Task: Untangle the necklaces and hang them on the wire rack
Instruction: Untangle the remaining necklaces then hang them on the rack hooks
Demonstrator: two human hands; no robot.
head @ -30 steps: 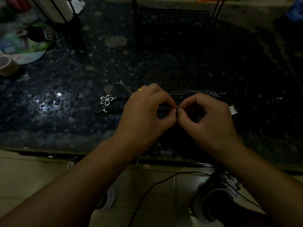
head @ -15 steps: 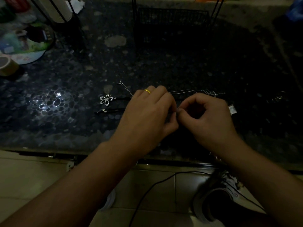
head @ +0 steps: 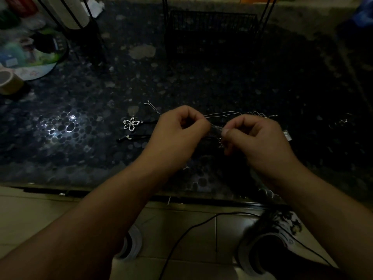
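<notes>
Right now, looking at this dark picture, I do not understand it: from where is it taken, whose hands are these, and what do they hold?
There is no machine. A camera worn on a person's head looks down at their own two hands. The left hand and the right hand each pinch part of a tangled thin chain above a dark pebble-patterned table. On the table lie a silver flower pendant and more silver chain. A black wire rack stands at the back. Shoes and a cable show on the floor below.
</notes>
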